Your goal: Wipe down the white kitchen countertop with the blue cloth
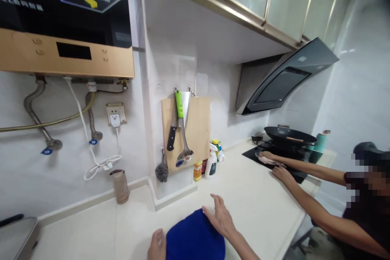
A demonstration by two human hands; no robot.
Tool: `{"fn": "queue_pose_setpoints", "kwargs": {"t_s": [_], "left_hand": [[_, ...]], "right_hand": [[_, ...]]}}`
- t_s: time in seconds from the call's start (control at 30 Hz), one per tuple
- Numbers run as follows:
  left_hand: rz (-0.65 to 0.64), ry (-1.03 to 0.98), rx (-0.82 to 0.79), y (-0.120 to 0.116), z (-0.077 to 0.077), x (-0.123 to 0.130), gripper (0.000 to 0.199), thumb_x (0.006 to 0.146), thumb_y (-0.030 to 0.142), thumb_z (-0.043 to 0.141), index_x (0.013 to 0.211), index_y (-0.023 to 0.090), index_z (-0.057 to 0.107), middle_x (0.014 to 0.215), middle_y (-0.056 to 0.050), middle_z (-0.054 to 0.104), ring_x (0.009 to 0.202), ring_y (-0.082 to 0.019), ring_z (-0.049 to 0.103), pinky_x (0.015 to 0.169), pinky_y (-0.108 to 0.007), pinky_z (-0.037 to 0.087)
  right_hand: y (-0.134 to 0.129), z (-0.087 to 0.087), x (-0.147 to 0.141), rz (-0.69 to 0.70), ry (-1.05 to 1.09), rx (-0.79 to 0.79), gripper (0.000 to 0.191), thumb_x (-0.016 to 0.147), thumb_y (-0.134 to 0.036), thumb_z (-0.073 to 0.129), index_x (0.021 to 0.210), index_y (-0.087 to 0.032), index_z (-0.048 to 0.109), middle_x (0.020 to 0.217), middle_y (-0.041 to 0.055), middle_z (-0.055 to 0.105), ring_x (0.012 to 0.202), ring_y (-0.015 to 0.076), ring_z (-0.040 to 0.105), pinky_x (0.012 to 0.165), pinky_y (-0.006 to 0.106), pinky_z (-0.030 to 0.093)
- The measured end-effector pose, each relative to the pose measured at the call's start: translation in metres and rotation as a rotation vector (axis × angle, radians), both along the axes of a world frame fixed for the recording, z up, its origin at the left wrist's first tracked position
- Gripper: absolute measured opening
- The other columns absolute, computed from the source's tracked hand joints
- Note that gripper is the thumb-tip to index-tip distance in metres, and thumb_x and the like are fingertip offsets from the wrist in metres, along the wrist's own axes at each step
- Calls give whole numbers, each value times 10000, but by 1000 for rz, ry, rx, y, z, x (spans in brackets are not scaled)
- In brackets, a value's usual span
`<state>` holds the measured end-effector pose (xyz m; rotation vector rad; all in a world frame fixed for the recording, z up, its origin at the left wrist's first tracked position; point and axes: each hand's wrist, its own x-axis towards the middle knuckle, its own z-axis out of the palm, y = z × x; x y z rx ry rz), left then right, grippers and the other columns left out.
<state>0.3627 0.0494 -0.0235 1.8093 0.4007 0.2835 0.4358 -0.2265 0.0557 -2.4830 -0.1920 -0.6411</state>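
Observation:
A dark blue cloth (195,237) lies on the pale countertop (243,195) at the bottom middle, partly cut off by the frame edge. At its left edge is my left hand (157,245), fingers curled and close together against the cloth. My right hand (222,217) is at the cloth's upper right edge, its fingers apart and the thumb side nearest the fabric.
At right a person's hands (278,166) are on a pale cloth at the black stove (295,172), beside a wok (289,135). A spray bottle (211,164) and yellow-orange container (198,171) stand below a hanging cutting board (199,130). A beige pitcher (121,187) stands left.

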Motion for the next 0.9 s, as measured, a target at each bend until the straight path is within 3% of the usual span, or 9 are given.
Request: {"fn": "queue_pose_setpoints", "kwargs": {"t_s": [0.07, 0.17, 0.27, 0.4, 0.53, 0.63, 0.7, 0.8, 0.9], "left_hand": [[90, 17, 103, 5, -7, -9, 691, 764, 626, 434, 1205, 108, 563, 1299, -222, 631, 1119, -302, 671, 1035, -456, 514], [35, -81, 241, 8, -14, -22, 573, 858, 526, 377, 1239, 140, 563, 1314, -185, 627, 1190, -277, 631, 1067, -484, 494], [-14, -147, 408, 11, -22, -22, 491, 908, 460, 372, 1248, 174, 582, 1362, -152, 605, 1302, -264, 552, 1141, -514, 423], [31, -108, 656, 38, -30, -9, 490, 915, 399, 386, 1277, 135, 587, 1443, -173, 540, 1409, -297, 436, 1155, -554, 388], [137, -6, 902, 98, -26, -1, 532, 903, 360, 396, 1286, 48, 592, 1481, -258, 475, 1474, -365, 306, 1178, -593, 300], [291, 122, 978, 139, -26, -7, 578, 923, 366, 334, 1322, 18, 567, 1501, -297, 427, 1491, -412, 233, 1165, -634, 274], [360, 162, 989, 153, -31, -15, 612, 931, 409, 314, 1362, 39, 540, 1514, -289, 412, 1493, -433, 211, 1150, -663, 272], [398, 92, 1038, 153, -37, -26, 631, 940, 439, 316, 1414, 62, 490, 1548, -278, 368, 1509, -437, 142, 1143, -684, 265], [401, 33, 1083, 145, -37, -28, 618, 953, 421, 313, 1422, 52, 477, 1557, -281, 348, 1517, -435, 92, 1150, -685, 254]], "right_hand": [[-5, -27, 6, -29, -136, -38, 522, 962, -489, 353, 1353, -154, 433, 1352, 205, 538, 1187, 299, 593, 910, 456, 539], [3, -67, -1, 67, -233, -162, 503, 980, -408, 353, 1404, -147, 423, 1360, 189, 559, 1310, 303, 501, 1018, 493, 497], [32, -97, -19, 216, -152, -293, 579, 966, -387, 396, 1485, -132, 370, 1475, 166, 484, 1444, 310, 332, 1151, 525, 379], [63, -116, -45, 477, 61, -408, 572, 974, -315, 365, 1533, -213, 305, 1606, 98, 292, 1490, 299, 230, 1200, 544, 300], [36, -124, -51, 575, 89, -400, 557, 987, -292, 329, 1541, -272, 277, 1624, 60, 251, 1494, 269, 225, 1206, 527, 305], [-21, -133, -34, 454, 73, -377, 607, 974, -356, 347, 1546, -169, 263, 1602, 120, 299, 1472, 249, 290, 1199, 471, 334], [-65, -139, -14, 311, 100, -399, 630, 953, -389, 348, 1519, -114, 321, 1583, 149, 331, 1454, 250, 327, 1185, 447, 351], [-120, -147, 22, 29, 197, -489, 675, 900, -444, 337, 1459, -75, 415, 1560, 179, 359, 1445, 281, 340, 1182, 489, 323], [-141, -151, 56, -211, 275, -575, 681, 858, -480, 322, 1391, -94, 496, 1569, 178, 336, 1485, 330, 235, 1188, 594, 220]]}}
